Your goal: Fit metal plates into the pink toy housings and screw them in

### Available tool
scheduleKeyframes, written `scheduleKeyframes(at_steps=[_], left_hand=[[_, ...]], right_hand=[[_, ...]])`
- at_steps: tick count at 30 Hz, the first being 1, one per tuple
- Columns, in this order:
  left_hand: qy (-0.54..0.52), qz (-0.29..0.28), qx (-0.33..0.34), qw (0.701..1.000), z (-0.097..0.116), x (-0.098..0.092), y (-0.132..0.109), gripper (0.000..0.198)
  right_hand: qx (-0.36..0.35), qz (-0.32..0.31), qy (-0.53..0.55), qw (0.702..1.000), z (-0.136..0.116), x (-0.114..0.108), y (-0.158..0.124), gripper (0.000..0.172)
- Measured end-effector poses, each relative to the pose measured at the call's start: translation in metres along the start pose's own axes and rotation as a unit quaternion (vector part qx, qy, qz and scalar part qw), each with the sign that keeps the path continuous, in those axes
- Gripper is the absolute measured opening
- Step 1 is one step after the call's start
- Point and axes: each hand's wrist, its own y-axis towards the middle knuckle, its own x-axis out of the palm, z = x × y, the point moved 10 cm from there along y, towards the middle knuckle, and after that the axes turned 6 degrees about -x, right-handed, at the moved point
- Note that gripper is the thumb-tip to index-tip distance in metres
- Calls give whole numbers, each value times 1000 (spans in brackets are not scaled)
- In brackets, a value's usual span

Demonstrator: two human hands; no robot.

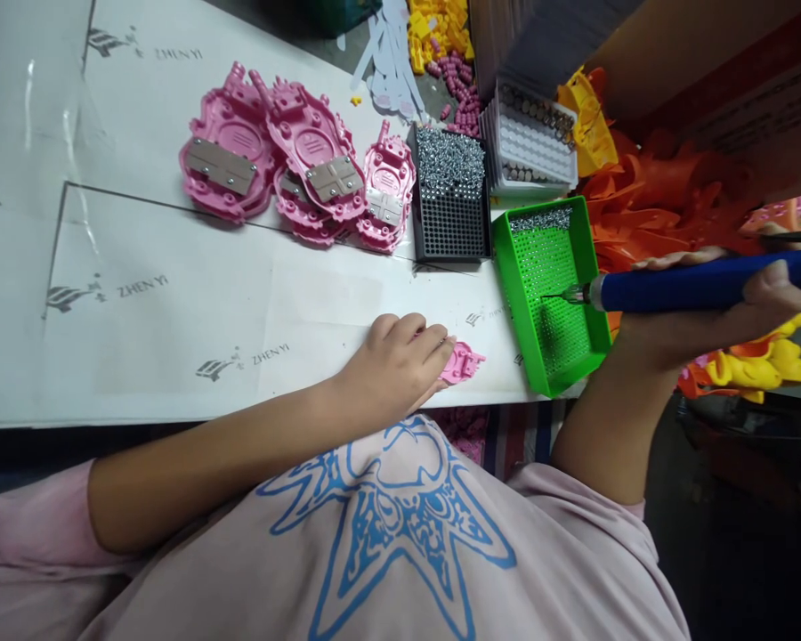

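My left hand (400, 365) is closed over a pink plastic shell (464, 361) near the table's front edge; only the shell's right end shows past the fingers. In my right hand (694, 329) is a blue electric screwdriver (681, 283), held level with its thin bit pointing left. The bit's tip is over the green perforated screw tray (553, 343), which has small screws gathered along its far end. Whether a screw sits on the tip is too small to tell. A black perforated tray (452, 223) beside it holds many silver screws (450, 158) in its far half.
Several pink shells with metal plates (230, 160) lie toward the back of the white table covering (173, 285). Behind the trays are small purple parts (459, 85), yellow parts (437, 36) and stacked clear trays (534, 133). Orange plastic pieces (667, 187) are heaped at right.
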Motion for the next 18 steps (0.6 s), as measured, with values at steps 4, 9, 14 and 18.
scheduleKeyframes(at_steps=[4, 9, 14, 18], left_hand=[[1, 1, 1, 1000, 0, 0, 0, 38], [6, 4, 0, 1000, 0, 0, 0, 39], [5, 7, 2, 1000, 0, -1, 0, 38], [1, 10, 1, 1000, 0, -1, 1, 37]], right_hand=[[-72, 9, 37, 997, -13, -6, 6, 20], [-48, -9, 27, 998, 0, -4, 8, 24], [-48, -10, 17, 999, 0, -2, 7, 26], [-45, -15, 30, 998, -2, 1, 5, 26]])
